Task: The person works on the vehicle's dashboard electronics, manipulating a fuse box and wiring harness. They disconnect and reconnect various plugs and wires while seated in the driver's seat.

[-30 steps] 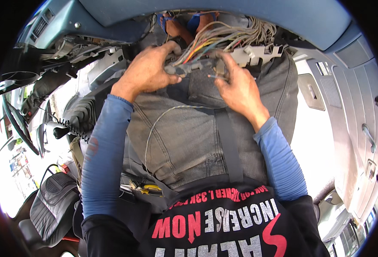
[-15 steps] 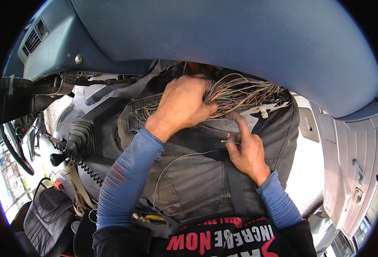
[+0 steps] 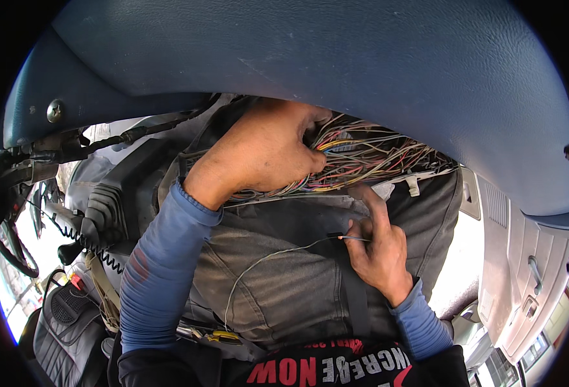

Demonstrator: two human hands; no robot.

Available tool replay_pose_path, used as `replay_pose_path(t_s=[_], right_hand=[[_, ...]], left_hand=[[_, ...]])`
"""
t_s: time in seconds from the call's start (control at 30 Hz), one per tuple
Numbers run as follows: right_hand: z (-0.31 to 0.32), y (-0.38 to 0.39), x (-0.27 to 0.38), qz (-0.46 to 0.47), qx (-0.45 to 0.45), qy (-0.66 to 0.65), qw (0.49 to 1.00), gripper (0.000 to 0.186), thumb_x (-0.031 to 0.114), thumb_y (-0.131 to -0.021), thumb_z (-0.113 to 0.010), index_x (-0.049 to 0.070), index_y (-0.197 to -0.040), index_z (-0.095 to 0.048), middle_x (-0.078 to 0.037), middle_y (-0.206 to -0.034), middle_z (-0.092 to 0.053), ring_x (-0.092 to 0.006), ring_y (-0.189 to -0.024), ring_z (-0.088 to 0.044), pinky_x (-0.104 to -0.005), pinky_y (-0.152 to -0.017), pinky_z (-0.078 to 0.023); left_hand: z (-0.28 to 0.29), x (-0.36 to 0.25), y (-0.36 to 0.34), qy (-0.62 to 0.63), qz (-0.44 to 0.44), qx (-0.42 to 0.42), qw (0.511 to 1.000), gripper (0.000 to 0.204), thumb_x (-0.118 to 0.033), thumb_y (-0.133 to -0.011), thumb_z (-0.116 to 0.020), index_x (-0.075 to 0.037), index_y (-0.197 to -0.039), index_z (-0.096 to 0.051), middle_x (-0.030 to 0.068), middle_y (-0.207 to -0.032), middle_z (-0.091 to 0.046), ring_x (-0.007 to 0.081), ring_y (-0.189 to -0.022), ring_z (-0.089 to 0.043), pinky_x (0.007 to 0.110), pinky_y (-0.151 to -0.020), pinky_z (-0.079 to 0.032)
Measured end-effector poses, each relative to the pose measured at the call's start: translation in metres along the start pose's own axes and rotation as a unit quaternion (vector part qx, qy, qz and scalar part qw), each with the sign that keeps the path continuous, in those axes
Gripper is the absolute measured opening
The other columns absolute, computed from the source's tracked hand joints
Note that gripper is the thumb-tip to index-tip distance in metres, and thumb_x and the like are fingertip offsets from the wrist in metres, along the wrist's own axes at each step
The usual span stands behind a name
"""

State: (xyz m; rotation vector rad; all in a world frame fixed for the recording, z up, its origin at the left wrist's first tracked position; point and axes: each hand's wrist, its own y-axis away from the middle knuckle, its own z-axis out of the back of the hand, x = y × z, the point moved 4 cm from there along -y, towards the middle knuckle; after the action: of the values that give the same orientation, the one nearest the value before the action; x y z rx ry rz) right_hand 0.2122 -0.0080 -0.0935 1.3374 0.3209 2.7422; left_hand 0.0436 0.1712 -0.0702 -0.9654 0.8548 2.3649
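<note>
A loose bundle of many coloured wires (image 3: pixel 375 155) lies across my lap, partly under the dashboard. My left hand (image 3: pixel 259 148) is bent over its left part, thumb and forefinger curled on the wires; the other fingertips are hidden. Lower and to the right, my right hand (image 3: pixel 384 251) pinches a thin grey wire (image 3: pixel 265 258) between thumb and fingers, near a short bare end. That wire trails left and down over my dark trousers. My right forefinger stretches up to the pale strip (image 3: pixel 397 187) at the bundle's near edge.
The blue padded dashboard (image 3: pixel 310 51) overhangs the wires closely. To the left stand a gear lever boot (image 3: pixel 107 209) and a coiled black cord (image 3: pixel 97 245). A yellow-handled tool (image 3: pixel 224 337) lies beside my left hip. A grey door (image 3: pixel 517 258) is at the right.
The view has shifted, and the dashboard's edge now covers more of my left fingers. My left hand stays on the wires; my right hand still pinches the thin wire.
</note>
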Motion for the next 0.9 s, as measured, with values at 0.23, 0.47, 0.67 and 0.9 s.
replay_pose_path(t_s=[0.23, 0.47, 0.67, 0.9], right_hand=[[-0.002, 0.001, 0.0, 0.023, -0.013, -0.008, 1.0, 0.064, -0.002, -0.091, -0.067, 0.009, -0.152, -0.047, -0.015, -0.091, -0.078, -0.0371, -0.067, -0.075, -0.0472, -0.062, -0.057], [-0.003, 0.004, -0.002, 0.007, 0.009, 0.008, 1.0, 0.064, -0.001, -0.09, -0.069, 0.011, -0.151, -0.051, -0.013, -0.077, -0.074, -0.0352, -0.065, -0.074, -0.0459, -0.061, -0.057], [-0.001, 0.002, -0.001, 0.014, 0.01, 0.01, 1.0, 0.067, 0.0, -0.09, -0.07, 0.013, -0.152, -0.051, -0.012, -0.07, -0.07, -0.0345, -0.062, -0.073, -0.0459, -0.059, -0.056], [-0.005, 0.004, -0.009, 0.037, -0.01, 0.013, 0.999, 0.073, 0.001, -0.089, -0.072, 0.016, -0.156, -0.049, -0.01, -0.067, -0.067, -0.0334, -0.06, -0.071, -0.046, -0.056, -0.054]], left_hand=[[-0.015, -0.002, 0.008, -0.093, -0.062, -0.025, 0.993, 0.066, -0.019, -0.078, -0.088, -0.002, -0.138, -0.065, 0.0237, -0.127, -0.073, 0.0417, -0.12, -0.07, 0.048, -0.104, -0.057], [-0.03, -0.008, 0.016, -0.133, -0.186, -0.042, 0.972, 0.059, -0.004, -0.082, -0.077, -0.002, -0.14, -0.065, 0.0223, -0.122, -0.074, 0.0379, -0.118, -0.073, 0.05, -0.107, -0.057], [-0.026, -0.014, 0.003, -0.11, -0.125, 0.039, 0.985, 0.034, -0.004, -0.081, -0.079, 0.0, -0.115, -0.073, 0.0211, -0.111, -0.076, 0.0393, -0.107, -0.076, 0.05, -0.096, -0.061], [-0.015, -0.014, 0.02, -0.157, -0.101, 0.042, 0.982, 0.031, -0.015, -0.079, -0.088, -0.002, -0.105, -0.077, 0.0164, -0.101, -0.076, 0.0354, -0.097, -0.076, 0.048, -0.089, -0.062]])
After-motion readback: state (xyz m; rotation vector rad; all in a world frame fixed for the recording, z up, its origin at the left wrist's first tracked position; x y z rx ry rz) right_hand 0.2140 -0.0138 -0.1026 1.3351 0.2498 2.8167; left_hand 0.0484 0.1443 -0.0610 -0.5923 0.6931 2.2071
